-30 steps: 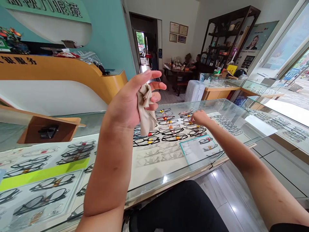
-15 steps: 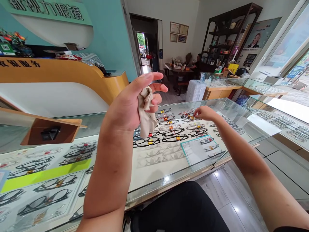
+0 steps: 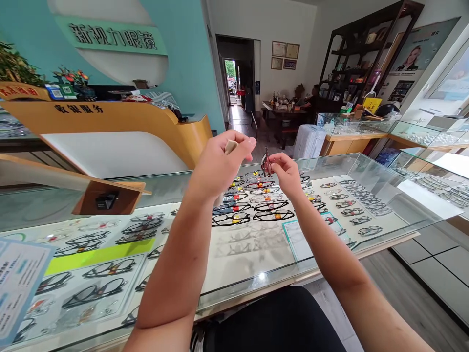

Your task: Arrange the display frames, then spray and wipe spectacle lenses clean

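My left hand (image 3: 223, 159) is closed around a beige cloth (image 3: 230, 146); a corner sticks out above the thumb, and most of it is hidden in the palm. Just to its right, my right hand (image 3: 287, 173) pinches a pair of dark reddish glasses (image 3: 266, 164), held up above the display and seen edge-on. The glasses and the cloth are apart. Below both hands, rows of dark-framed glasses (image 3: 274, 215) with orange and yellow stickers lie in the glass display case (image 3: 249, 266).
A wooden box-like stand (image 3: 106, 198) sits on the glass at left, beside more frames. A teal-edged card (image 3: 298, 239) lies under my right forearm. Beyond the case are a wrapped suitcase (image 3: 309, 142), an orange-fronted counter (image 3: 146, 120) and a seated person at a far table.
My right hand has lifted a pair of glasses from the rows and brought it left, close to my left hand. The left fingers have closed over the cloth. The view has turned slightly left.
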Demonstrator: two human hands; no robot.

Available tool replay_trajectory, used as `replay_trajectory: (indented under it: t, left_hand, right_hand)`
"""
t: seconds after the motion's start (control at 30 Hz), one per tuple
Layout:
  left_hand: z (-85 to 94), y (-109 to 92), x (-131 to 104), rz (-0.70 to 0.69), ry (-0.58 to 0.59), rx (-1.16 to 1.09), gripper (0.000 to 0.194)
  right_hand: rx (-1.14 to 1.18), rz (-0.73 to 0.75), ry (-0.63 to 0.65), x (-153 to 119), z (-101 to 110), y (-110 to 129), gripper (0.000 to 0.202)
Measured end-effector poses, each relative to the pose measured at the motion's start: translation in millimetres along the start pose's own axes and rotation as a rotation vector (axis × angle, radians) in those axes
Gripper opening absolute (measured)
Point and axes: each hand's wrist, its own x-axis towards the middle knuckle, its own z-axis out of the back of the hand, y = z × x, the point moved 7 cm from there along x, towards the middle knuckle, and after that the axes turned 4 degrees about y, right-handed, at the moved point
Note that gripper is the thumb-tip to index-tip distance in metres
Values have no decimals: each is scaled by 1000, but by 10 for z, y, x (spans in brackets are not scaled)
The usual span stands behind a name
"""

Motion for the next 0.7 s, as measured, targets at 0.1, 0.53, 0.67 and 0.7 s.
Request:
replay_trajectory:
  t: [0.1,0.53,0.67,0.7]
  left_hand:
    - [-13,76,9,-3,-28,225,41]
    - [-207,757,290,122,-69,522,38]
    - [-272,1039,151,172,-59,307,51]
    - [-291,1118,92,179,-49,249,54]
  right_hand:
    - [-45,-15,-40,-63,40,-175,18]
    - [-230,-9,8,-186,58,-172,22]
    - [-227,3,80,-204,-24,-150,23]
    - [-234,9,106,-212,-60,-153,23]
